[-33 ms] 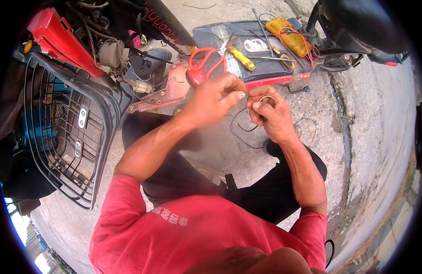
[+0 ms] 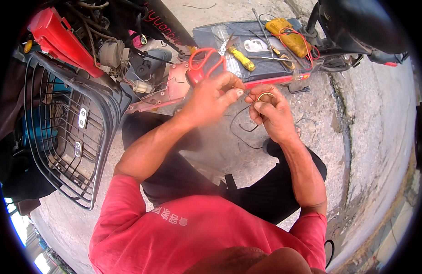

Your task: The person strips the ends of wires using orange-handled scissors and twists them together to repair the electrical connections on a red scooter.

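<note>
My left hand is closed in a pinch, thumb against forefinger, on one end of a thin dark wire. Facing it, my right hand is closed round the wire's other part. A small gold-coloured loop stands up between its thumb and fingers; whether it belongs to the wire I cannot tell. Behind my left hand lie red-handled scissors, with a yellow-handled screwdriver to their right. Both rest by the scooter's grey footboard.
A yellow multimeter with a red lead and several thin tools lies on the footboard. A black wire basket stands at the left, below a red scooter panel. Loose black cable lies on the concrete between my knees.
My hands have drawn slightly apart, so more of the wire shows between them. The gold loop has tilted and shifted slightly up and left in my right hand.
</note>
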The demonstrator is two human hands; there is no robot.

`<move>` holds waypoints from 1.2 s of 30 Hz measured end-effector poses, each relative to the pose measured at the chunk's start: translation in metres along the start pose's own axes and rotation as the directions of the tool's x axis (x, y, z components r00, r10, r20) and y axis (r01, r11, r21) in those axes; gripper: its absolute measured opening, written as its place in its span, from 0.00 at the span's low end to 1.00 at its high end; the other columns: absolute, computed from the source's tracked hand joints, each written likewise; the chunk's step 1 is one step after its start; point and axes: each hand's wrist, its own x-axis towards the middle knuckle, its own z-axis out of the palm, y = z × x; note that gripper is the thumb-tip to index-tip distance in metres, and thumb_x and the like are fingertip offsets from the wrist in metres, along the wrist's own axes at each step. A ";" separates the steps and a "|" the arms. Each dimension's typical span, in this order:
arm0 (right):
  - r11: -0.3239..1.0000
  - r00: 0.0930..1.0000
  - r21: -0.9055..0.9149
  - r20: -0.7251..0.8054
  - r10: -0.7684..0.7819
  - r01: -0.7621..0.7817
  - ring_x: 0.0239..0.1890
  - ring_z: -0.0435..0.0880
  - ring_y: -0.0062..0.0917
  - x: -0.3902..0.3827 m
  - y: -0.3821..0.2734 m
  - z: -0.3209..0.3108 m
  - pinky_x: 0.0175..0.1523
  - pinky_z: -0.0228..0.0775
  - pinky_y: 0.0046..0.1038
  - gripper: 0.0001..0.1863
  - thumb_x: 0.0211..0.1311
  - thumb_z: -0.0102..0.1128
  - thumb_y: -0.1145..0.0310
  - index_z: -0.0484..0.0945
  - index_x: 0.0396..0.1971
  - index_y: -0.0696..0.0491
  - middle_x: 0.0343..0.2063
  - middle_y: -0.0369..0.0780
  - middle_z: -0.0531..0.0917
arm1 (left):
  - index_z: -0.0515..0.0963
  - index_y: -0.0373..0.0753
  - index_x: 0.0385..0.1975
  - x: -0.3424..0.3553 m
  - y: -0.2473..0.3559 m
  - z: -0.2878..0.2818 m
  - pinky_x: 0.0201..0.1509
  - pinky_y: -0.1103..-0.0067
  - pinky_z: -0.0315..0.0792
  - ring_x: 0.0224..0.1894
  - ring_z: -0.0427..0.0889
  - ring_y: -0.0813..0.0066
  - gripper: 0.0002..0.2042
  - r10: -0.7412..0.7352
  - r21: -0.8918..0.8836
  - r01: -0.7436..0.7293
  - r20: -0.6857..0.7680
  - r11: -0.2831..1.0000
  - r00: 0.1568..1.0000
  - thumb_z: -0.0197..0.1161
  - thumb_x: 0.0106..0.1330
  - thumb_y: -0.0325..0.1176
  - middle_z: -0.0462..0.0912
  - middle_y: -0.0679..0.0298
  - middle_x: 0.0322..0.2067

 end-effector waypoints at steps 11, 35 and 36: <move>0.990 0.992 0.139 -0.122 -0.021 0.038 0.34 0.81 0.21 0.005 0.002 -0.014 0.37 0.73 0.22 0.13 0.70 0.55 0.70 0.77 0.50 0.59 0.41 0.41 0.84 | 0.78 0.32 0.38 0.003 0.000 -0.010 0.46 0.76 0.74 0.39 0.81 0.77 0.07 -0.109 0.106 0.089 0.196 0.990 0.975 0.63 0.66 0.29 0.82 0.64 0.35; 0.940 0.998 -0.341 -0.066 -0.011 -0.012 0.26 0.73 0.12 -0.004 0.007 0.002 0.31 0.65 0.19 0.08 0.66 0.62 0.68 0.81 0.39 0.56 0.24 0.31 0.79 | 0.81 0.33 0.38 0.004 0.002 -0.007 0.49 0.76 0.73 0.42 0.80 0.77 0.06 0.077 0.013 -0.079 0.134 0.997 0.988 0.65 0.65 0.28 0.83 0.64 0.36; 0.938 0.997 -0.346 -0.072 -0.040 0.013 0.26 0.73 0.12 -0.003 0.009 0.002 0.31 0.65 0.20 0.08 0.66 0.62 0.68 0.81 0.39 0.56 0.23 0.31 0.79 | 0.81 0.33 0.39 0.004 0.001 -0.007 0.49 0.77 0.73 0.42 0.79 0.78 0.07 0.020 -0.024 -0.018 0.112 1.000 0.994 0.65 0.65 0.29 0.83 0.64 0.35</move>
